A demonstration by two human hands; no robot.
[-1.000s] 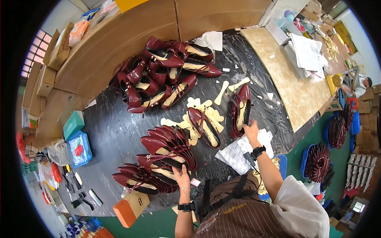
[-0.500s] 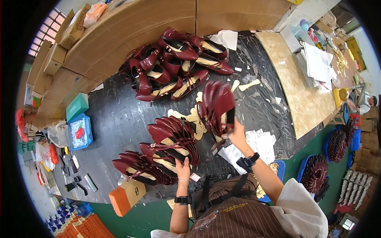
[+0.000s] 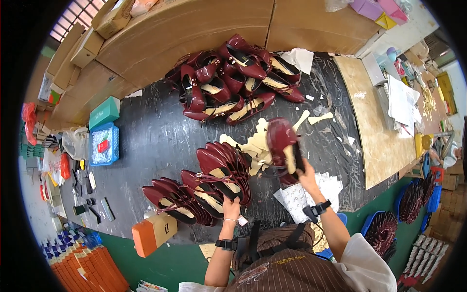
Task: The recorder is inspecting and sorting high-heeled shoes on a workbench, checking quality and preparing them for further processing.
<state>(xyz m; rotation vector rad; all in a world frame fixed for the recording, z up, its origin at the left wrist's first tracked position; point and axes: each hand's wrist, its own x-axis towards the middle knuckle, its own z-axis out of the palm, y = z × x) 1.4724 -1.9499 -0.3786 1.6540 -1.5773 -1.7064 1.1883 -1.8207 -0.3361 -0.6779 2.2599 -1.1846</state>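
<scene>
My right hand (image 3: 307, 177) is closed on the heel end of glossy burgundy shoes (image 3: 281, 138), blurred by motion, raised over the table; how many it holds I cannot tell. Thumb and fingers of my left hand (image 3: 232, 210) grip the back of a strapped burgundy shoe (image 3: 219, 181), the front one of a tightly nested row. Left of it lies another nested row of burgundy shoes (image 3: 168, 200). Pale yellow bone-shaped inserts (image 3: 255, 148) lie between the held shoes and the row. Farther back is a heap of burgundy shoes (image 3: 228, 87).
White printed sheets (image 3: 296, 197) lie under my right forearm. An orange-ended box (image 3: 153, 235) stands at the near left edge of the black table (image 3: 141, 126). A blue basket (image 3: 115, 143) is at the left, a cardboard wall (image 3: 194, 34) behind, a wooden board (image 3: 374, 126) at the right.
The view has shifted, so the table sits farther right. The shoes in my right hand have come slightly nearer and turned, uncovering more yellow inserts. My left hand keeps its grip.
</scene>
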